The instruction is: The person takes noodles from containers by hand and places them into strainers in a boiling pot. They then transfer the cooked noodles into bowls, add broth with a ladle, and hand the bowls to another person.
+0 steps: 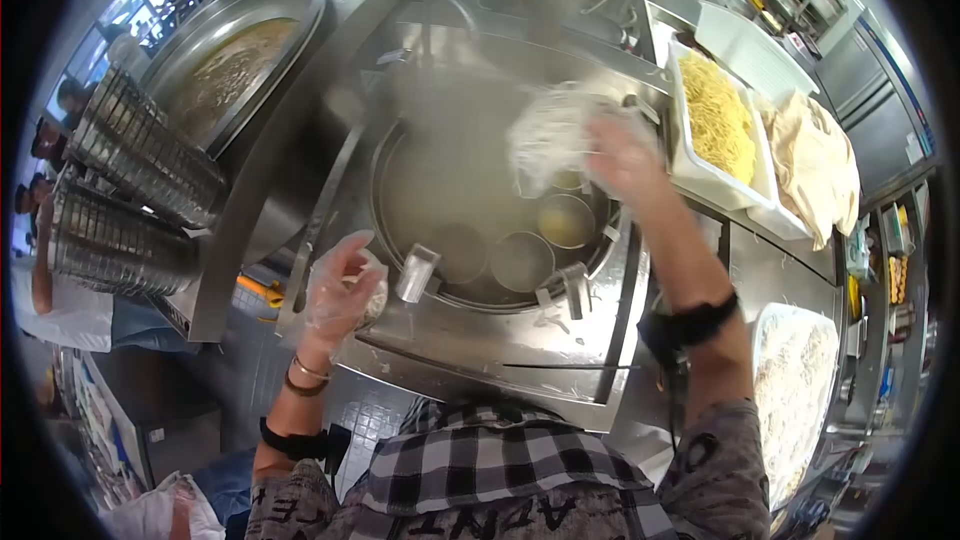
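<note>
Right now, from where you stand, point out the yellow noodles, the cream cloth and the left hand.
Yellow noodles [715,120]: head view, middle of the heap.
Cream cloth [812,155]: head view, middle of its crumpled upper surface.
Left hand [342,292]: head view, middle of the hand.

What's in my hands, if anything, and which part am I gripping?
Right hand: apparently white noodles, held at their right-hand edge, though blurred. Left hand: something pale at the palm; its grip can't be told.
</note>
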A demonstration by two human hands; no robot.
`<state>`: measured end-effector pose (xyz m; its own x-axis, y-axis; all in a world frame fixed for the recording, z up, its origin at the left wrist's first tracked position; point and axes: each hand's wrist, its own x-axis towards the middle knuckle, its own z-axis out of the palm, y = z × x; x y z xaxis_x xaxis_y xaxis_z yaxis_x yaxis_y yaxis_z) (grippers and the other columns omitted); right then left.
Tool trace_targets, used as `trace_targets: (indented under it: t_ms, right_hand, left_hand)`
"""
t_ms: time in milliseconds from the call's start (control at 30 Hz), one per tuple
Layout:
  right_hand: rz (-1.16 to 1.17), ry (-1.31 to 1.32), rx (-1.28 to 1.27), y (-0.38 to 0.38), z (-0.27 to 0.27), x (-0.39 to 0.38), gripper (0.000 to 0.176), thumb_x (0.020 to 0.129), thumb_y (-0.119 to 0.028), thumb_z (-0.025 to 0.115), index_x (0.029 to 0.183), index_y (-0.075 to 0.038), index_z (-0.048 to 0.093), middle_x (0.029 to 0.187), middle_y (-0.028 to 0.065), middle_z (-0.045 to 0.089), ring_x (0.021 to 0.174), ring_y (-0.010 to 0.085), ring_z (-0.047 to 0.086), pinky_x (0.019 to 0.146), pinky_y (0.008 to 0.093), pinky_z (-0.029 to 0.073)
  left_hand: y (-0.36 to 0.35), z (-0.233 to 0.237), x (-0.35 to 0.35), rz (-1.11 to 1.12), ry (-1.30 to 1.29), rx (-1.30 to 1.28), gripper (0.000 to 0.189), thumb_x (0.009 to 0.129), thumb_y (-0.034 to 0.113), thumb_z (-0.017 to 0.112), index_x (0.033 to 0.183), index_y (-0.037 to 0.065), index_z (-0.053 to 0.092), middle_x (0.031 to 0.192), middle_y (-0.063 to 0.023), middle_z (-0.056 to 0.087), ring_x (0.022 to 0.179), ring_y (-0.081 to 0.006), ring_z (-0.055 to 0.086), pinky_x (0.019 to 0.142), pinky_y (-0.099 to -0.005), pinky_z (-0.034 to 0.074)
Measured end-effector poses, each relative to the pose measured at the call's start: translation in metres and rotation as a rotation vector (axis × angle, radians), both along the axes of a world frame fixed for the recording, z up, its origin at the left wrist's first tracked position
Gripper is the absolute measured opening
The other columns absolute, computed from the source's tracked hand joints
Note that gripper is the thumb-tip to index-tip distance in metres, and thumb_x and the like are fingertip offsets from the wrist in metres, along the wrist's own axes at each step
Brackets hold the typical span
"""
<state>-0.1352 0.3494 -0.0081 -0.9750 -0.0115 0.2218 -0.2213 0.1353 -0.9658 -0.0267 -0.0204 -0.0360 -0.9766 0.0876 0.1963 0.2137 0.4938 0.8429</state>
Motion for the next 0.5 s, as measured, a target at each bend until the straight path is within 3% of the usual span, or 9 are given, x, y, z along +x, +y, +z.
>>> trace_targets:
  t_ms: [33,100,133,200,233,300,367,433,500]
  right_hand:
    - [-0.091,-0.391,-0.511,-0.054,0.012,-0.006,0.042,0.075,-0.022,0.057,0.112,-0.006,0.045,0.098,0.0048,0.053,0.088,0.019,0.051,0.074,0.034,0.042]
    - [-0.019,-0.362,0.159,-0.085,-0.004,-0.045,0.046,0.077,-0.025,0.053,0.118,-0.008,0.04,0.105,0.0073,0.052,0.094,0.0233,0.051,0.078,0.0341,0.042]
    - [-0.019,-0.362,0.158,-0.101,0.006,-0.045,0.046,0.077,-0.025,0.053,0.118,-0.008,0.04,0.105,0.0073,0.052,0.094,0.0233,0.051,0.078,0.0341,0.042]
    - [-0.193,-0.351,0.675,-0.122,0.034,-0.035,0.043,0.081,-0.028,0.046,0.119,-0.009,0.04,0.11,0.0107,0.05,0.098,0.0264,0.05,0.081,0.0335,0.043]
    - [-0.198,-0.354,0.677,-0.124,0.052,-0.026,0.043,0.081,-0.028,0.046,0.119,-0.009,0.04,0.11,0.0107,0.05,0.098,0.0264,0.05,0.081,0.0335,0.043]
    - [-0.203,-0.333,0.946,-0.111,0.077,-0.002,0.042,0.083,-0.031,0.04,0.12,-0.011,0.039,0.114,0.0124,0.048,0.101,0.0266,0.05,0.081,0.0345,0.043]
    - [-0.151,0.038,0.964,-0.057,0.054,0.024,0.041,0.08,-0.026,0.044,0.118,-0.011,0.042,0.104,0.011,0.054,0.094,0.0227,0.054,0.078,0.0306,0.044]
    - [-0.305,-0.169,0.703,-0.012,0.056,0.065,0.035,0.08,-0.019,0.046,0.114,-0.008,0.047,0.092,0.0074,0.057,0.08,0.0163,0.056,0.069,0.0247,0.044]
    - [-0.671,-0.382,0.834,0.046,0.046,0.109,0.031,0.08,-0.015,0.047,0.11,-0.003,0.049,0.082,0.0027,0.056,0.065,0.0115,0.052,0.06,0.021,0.042]
  left_hand:
    - [-0.011,-0.002,0.001,0.008,0.0,-0.003,0.041,0.07,0.009,0.065,0.108,0.005,0.051,0.082,-0.0054,0.056,0.072,-0.0131,0.054,0.064,-0.0246,0.045]
    - [-0.041,-0.009,0.003,0.095,-0.059,-0.064,0.038,0.07,0.008,0.064,0.106,0.005,0.053,0.084,-0.0061,0.056,0.073,-0.0127,0.054,0.064,-0.0251,0.045]
    - [-0.055,-0.019,0.003,0.113,-0.093,-0.049,0.036,0.071,0.006,0.062,0.105,0.005,0.053,0.085,-0.0063,0.056,0.072,-0.0128,0.054,0.065,-0.0248,0.045]
    - [-0.079,-0.028,0.005,0.127,-0.093,-0.037,0.034,0.071,0.005,0.061,0.105,0.005,0.054,0.085,-0.0059,0.055,0.072,-0.0126,0.054,0.064,-0.0242,0.045]
    - [-0.085,-0.03,0.004,0.142,-0.093,-0.022,0.033,0.071,0.004,0.06,0.104,0.005,0.054,0.085,-0.0054,0.055,0.072,-0.0123,0.053,0.064,-0.0236,0.045]
    - [-0.085,-0.03,0.003,0.141,-0.097,0.052,0.029,0.072,0.002,0.059,0.101,0.005,0.055,0.085,-0.0048,0.054,0.073,-0.0115,0.053,0.065,-0.0221,0.044]
    - [-0.084,-0.033,-0.002,0.193,-0.126,0.206,0.026,0.072,-0.001,0.057,0.097,0.005,0.057,0.086,-0.0044,0.053,0.076,-0.0112,0.052,0.066,-0.0217,0.044]
    - [-0.07,-0.013,-0.005,0.116,-0.02,0.156,0.024,0.072,-0.001,0.056,0.095,0.005,0.057,0.086,-0.0049,0.054,0.077,-0.0135,0.053,0.067,-0.0234,0.044]
    - [-0.051,0.036,0.0,-0.09,0.201,-0.003,0.02,0.073,0.001,0.056,0.092,0.007,0.057,0.087,-0.007,0.056,0.078,-0.0192,0.054,0.067,-0.0278,0.044]
